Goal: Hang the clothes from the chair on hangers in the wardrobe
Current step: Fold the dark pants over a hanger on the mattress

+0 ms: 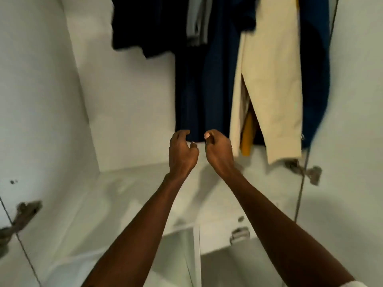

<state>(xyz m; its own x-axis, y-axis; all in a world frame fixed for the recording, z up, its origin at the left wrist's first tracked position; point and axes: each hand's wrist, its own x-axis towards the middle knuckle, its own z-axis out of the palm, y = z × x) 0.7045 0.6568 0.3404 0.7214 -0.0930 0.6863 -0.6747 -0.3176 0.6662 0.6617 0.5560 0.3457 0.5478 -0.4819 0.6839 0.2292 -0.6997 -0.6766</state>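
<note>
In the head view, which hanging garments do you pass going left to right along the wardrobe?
Black garment → grey garment → long navy garment → cream garment → blue garment. The mustard piece peeking under the cream one is left out.

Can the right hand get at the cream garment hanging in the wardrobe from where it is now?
Probably yes. The right hand hovers at the hem of the dark blue garment, and the cream garment hangs just to its right with nothing between them. Its grip looks loosely curled and seems to hold nothing.
</note>
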